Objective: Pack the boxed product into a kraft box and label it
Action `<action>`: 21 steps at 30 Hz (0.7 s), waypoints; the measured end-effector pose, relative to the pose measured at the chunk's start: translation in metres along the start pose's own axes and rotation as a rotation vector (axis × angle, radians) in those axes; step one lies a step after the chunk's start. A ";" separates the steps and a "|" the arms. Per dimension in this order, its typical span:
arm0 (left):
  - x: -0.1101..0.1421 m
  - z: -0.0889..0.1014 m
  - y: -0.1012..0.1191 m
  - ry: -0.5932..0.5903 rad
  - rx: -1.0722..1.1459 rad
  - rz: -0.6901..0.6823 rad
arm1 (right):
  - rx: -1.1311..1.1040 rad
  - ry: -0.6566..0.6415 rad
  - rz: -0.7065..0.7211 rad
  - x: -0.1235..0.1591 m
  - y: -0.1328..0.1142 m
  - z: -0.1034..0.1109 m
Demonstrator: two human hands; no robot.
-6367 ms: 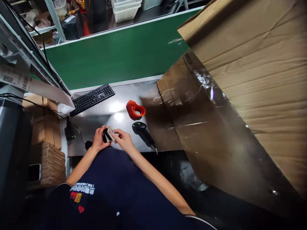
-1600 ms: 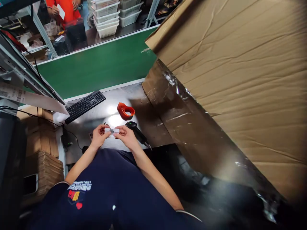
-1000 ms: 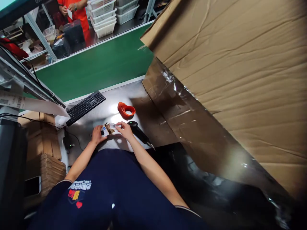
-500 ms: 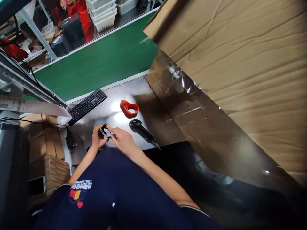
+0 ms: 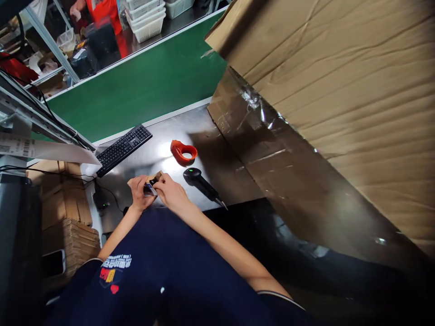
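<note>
Since the last frame, the small box has turned, its brown flap now showing beyond the left fingertips. The left hand grips the box; the right hand has its fingers drawn narrow at a dark piece by the box's opening, though whether they pinch it I cannot tell. Cramped fingers could crease the flap or let the piece slip. Just right of the fingers lies the scanner; bare tabletop opens beyond them, its near edge close below.
</note>
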State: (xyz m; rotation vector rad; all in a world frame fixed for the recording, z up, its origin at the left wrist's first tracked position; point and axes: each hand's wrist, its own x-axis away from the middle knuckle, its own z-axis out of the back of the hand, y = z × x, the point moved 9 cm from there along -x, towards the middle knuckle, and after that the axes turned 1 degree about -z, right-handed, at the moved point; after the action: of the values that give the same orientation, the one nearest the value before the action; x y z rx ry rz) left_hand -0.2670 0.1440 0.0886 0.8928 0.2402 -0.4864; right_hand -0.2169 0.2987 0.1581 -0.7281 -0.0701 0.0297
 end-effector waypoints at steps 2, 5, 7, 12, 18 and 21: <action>-0.001 0.003 0.003 0.030 -0.007 -0.019 | -0.123 0.034 0.031 0.000 0.001 0.007; -0.001 0.006 0.007 0.075 -0.102 -0.029 | -0.316 0.164 0.090 0.006 0.006 0.025; -0.003 0.009 0.015 0.115 -0.156 -0.076 | -0.359 0.265 0.085 0.011 0.013 0.035; -0.008 0.013 0.039 0.212 -0.096 -0.206 | -0.362 0.410 0.025 0.011 0.021 0.040; -0.016 0.010 0.046 0.226 -0.108 -0.199 | -0.395 0.406 0.036 0.005 0.017 0.038; -0.015 0.005 0.043 0.198 -0.110 -0.160 | -0.186 0.293 -0.016 0.004 0.014 0.035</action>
State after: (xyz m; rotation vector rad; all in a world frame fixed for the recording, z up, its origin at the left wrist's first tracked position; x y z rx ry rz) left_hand -0.2587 0.1679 0.1274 0.8183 0.5178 -0.5282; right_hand -0.2159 0.3327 0.1749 -0.9107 0.2041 -0.0999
